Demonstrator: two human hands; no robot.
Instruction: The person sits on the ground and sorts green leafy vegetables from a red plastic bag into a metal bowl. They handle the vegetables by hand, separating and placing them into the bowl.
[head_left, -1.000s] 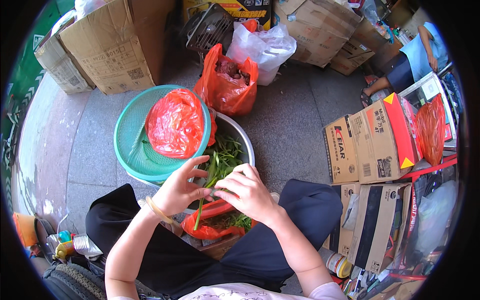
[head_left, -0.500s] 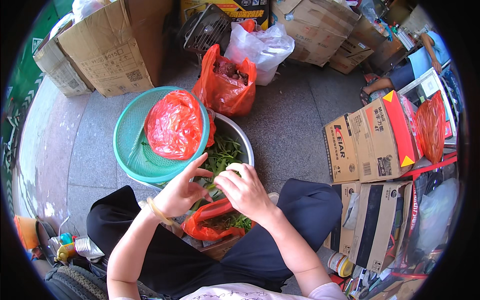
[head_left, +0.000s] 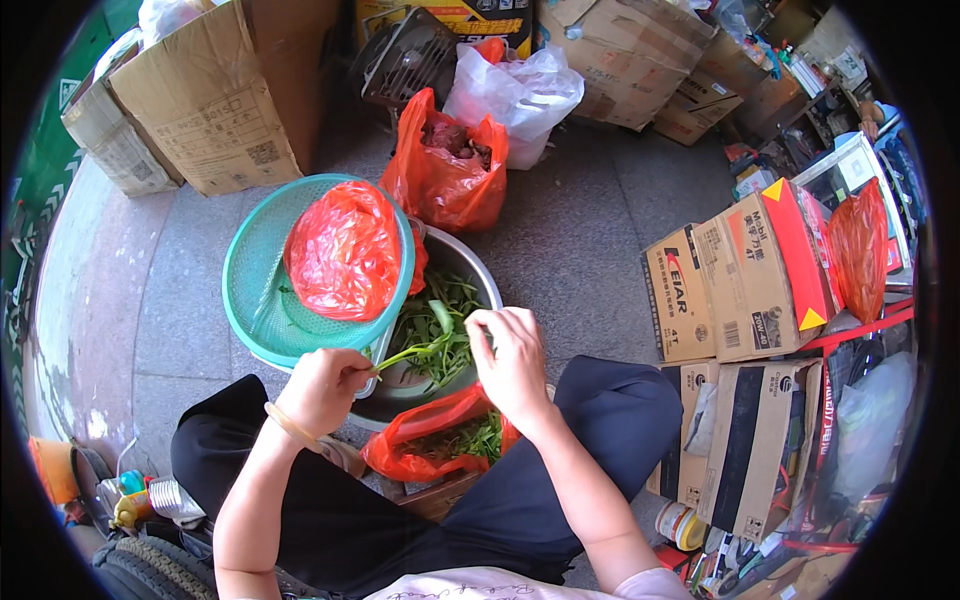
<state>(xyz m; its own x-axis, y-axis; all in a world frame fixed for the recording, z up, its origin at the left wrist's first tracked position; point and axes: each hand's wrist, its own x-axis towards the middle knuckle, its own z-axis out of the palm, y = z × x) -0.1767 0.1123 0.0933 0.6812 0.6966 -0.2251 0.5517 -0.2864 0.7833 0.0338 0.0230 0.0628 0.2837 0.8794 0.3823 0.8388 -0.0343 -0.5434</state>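
My left hand (head_left: pixel 328 385) is closed in a pinch on the end of a leafy green stem (head_left: pixel 412 353), which stretches right over a metal basin (head_left: pixel 489 277). My right hand (head_left: pixel 513 362) hangs over the basin's right side, fingers curled and thumb near the forefinger; whatever they may hold is hidden. Loose leafy greens (head_left: pixel 456 292) lie in the basin. Between my legs, an orange-red plastic bag (head_left: pixel 395 458) gapes with more greens (head_left: pixel 484 437) inside. A teal mesh colander (head_left: pixel 247 240) overlaps the basin's left side and carries a crumpled red plastic bag (head_left: pixel 343 255).
Beyond the basin stand a red bag (head_left: pixel 440 190) of dark reddish lumps and a white plastic bag (head_left: pixel 520 95). Cardboard boxes (head_left: pixel 215 110) rise at the back left; more boxes (head_left: pixel 715 285) are stacked on the right. A tyre (head_left: pixel 150 570) is at the lower left.
My hands have drawn apart: the left moved left and down with the stem, the right moved right and slightly up. The stem now shows stretched out between them.
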